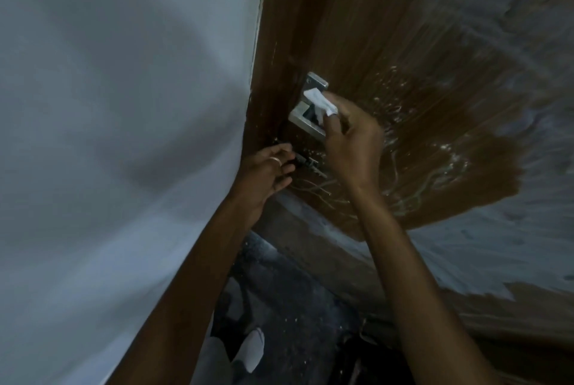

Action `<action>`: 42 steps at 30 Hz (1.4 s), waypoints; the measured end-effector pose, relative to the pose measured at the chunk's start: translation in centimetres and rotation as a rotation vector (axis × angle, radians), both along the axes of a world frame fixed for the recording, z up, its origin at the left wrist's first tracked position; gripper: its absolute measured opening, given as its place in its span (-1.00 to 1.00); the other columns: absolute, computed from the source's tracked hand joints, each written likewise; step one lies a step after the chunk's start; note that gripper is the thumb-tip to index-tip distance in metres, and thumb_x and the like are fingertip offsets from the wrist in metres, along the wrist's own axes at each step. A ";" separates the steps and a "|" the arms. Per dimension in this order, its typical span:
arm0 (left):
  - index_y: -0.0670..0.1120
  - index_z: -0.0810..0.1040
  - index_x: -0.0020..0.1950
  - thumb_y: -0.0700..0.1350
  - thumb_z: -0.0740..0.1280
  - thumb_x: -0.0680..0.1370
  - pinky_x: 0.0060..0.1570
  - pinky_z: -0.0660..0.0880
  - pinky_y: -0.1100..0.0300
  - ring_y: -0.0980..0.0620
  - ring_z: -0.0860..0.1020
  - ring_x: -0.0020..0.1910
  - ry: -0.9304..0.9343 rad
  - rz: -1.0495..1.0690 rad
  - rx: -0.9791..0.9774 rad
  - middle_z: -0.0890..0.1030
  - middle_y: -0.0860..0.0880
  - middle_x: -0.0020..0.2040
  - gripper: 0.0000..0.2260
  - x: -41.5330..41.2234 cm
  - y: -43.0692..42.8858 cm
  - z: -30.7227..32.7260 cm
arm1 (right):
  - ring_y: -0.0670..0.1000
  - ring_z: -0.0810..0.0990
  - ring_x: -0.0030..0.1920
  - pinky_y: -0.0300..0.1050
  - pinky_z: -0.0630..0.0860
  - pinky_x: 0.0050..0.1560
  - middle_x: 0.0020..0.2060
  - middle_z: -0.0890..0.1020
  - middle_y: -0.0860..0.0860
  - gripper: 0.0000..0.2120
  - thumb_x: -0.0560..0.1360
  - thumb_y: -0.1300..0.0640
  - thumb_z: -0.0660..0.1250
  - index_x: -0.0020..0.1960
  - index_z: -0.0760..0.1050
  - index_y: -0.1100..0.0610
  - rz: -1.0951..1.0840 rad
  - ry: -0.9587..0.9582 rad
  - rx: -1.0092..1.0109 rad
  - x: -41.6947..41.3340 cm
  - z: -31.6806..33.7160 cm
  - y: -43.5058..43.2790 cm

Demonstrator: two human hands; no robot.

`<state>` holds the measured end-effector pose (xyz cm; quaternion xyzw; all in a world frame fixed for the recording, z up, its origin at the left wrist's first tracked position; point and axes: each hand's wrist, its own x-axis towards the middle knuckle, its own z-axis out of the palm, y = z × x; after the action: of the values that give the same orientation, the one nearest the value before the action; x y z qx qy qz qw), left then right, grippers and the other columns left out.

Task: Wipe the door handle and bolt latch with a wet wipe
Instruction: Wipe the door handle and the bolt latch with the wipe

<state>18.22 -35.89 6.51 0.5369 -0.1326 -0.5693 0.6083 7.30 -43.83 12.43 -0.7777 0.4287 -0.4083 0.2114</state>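
Wall: a pale wall (108,136) fills the left of the scene and is met by the door's edge.
Door: a brown wooden door (403,58), streaked with whitish patches, is seen on the right. Its hardware is mounted close to its left edge, which is why both arms are reached far forward to that edge.
Right hand: the right hand (351,145) is raised to the hardware from the near right. Its grip is clamped on the wipe, which is bunched over the fingertips. It is judged to be held this way so that pressure can be passed through the wipe to the metal.
Left hand: the left hand (267,173) is held lower and to the left, with a ring (275,161) worn on one finger. As far as the dim light allows, its grip is closed on the left end of the latch. This is judged to be done to steady the bolt or the door while the rubbing is done.
Door handle: the metal door handle (298,119) is fixed near the door's left edge, and its right side is covered by the wipe.
Wet wipe: the white, wadded wet wipe (321,103) is pressed against the handle, between fingertips and metal.
Bolt latch: the dark bolt latch (309,164) is set just below the handle. It is not touched by the wipe and is judged to be not yet cleaned.
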 end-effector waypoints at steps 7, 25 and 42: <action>0.01 0.50 0.40 -0.16 0.26 0.65 0.10 0.55 0.19 0.09 0.55 0.22 -0.086 0.087 -0.036 0.55 0.05 0.34 -0.68 1.2 -2.2 -0.3 | 0.16 0.60 0.25 -0.04 0.45 0.36 0.19 0.65 0.22 -0.65 0.57 0.24 0.16 0.27 0.58 0.25 0.247 0.375 -0.311 2.1 -2.0 -1.6; 0.01 0.59 0.27 -0.26 0.28 0.61 0.12 0.55 0.20 0.06 0.54 0.24 -0.119 0.126 -0.124 0.56 0.01 0.33 -0.71 1.7 -4.6 -0.5 | 0.17 0.53 0.35 0.19 0.15 0.56 0.31 0.58 0.23 -0.46 0.41 0.43 0.39 0.37 0.49 0.24 0.173 0.721 -0.369 -0.8 -1.3 -1.2; -0.05 0.53 0.36 -0.30 0.27 0.61 0.17 0.54 0.18 0.09 0.53 0.23 -0.114 0.075 -0.149 0.59 0.09 0.19 -0.65 2.3 -4.5 -0.7 | 0.15 0.53 0.36 0.09 0.23 0.54 0.34 0.55 0.21 -0.45 0.43 0.42 0.42 0.41 0.46 0.26 0.162 0.897 -0.298 -4.8 -2.2 -0.4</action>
<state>20.50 -40.39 5.79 0.5262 -0.1889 -0.5033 0.6589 2.53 -44.27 10.27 -0.9300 0.3523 -0.0717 -0.0770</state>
